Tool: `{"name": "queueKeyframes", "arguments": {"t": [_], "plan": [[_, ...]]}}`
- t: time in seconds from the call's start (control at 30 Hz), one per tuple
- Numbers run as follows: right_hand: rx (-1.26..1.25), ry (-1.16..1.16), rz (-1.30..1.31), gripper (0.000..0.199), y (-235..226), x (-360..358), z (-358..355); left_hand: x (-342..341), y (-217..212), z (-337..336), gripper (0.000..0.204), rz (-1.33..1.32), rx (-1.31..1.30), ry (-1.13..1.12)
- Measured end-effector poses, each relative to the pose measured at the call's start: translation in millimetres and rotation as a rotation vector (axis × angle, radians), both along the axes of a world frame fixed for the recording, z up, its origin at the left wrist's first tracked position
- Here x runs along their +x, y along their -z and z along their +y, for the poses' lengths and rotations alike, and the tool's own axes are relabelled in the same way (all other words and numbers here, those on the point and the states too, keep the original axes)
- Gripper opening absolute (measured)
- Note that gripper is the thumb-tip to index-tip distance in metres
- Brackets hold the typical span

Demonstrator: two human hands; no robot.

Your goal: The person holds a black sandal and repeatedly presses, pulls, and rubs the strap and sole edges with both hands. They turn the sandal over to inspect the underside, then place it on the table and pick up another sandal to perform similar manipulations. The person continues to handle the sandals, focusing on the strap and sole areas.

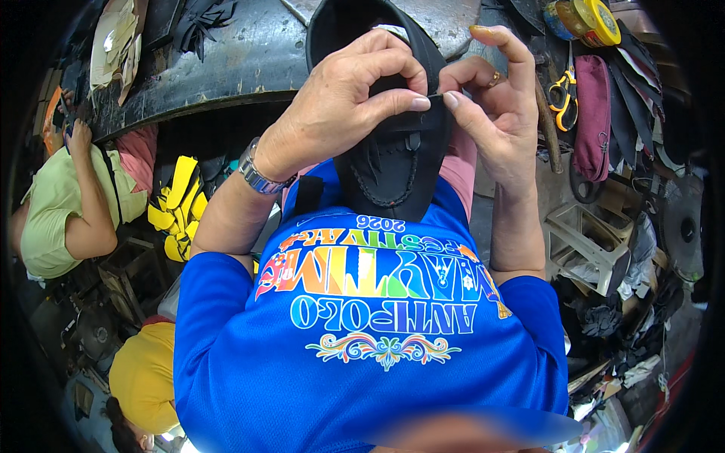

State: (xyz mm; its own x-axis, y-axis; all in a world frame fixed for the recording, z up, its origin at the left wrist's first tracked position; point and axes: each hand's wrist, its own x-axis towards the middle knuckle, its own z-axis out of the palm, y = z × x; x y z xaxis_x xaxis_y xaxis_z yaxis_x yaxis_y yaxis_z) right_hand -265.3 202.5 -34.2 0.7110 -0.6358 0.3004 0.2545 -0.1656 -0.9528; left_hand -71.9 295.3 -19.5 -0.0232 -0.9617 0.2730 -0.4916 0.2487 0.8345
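Observation:
A black leather moccasin-style shoe [377, 198] rests against my lap, toe toward me and opening away. Stitching curves around its toe, and a tassel-like strip lies on the upper. My left hand [351, 94] is above the left side of the shoe, thumb and forefinger pinched together. On the right, my right hand [495, 113] also pinches with thumb and forefinger, its other fingers raised. A short, thin dark strand [437, 96] runs between the two pinches, over the shoe's upper. Whether it is thread or a leather lace I cannot tell.
A dark worktable [219, 79] spans the far side. Yellow-handled scissors [563, 94], a maroon pouch [591, 117] and jars with a yellow lid [602, 23] are at right. Yellow cut pieces [180, 208] lie left. Co-workers in green [64, 204] and yellow [143, 377] sit left.

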Motion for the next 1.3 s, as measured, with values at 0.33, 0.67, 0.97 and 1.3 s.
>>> {"name": "queueKeyframes", "arguments": {"t": [0.33,0.67,0.97,1.3], "plan": [[-0.141,0.006,0.03,0.07,-1,1,-1,0,1,-1,0.015,-0.019,-0.009,-0.004],[-0.055,0.205,0.129,0.084,-15,-8,34,-2,2,3,0.016,0.009,-0.019,-0.068],[0.758,-0.041,0.074,0.098,19,-9,0,0,-2,4,0.015,-0.016,-0.027,-0.032],[0.045,0.249,-0.089,0.099,18,13,26,-13,2,15,0.013,-0.071,-0.09,-0.289]]}}
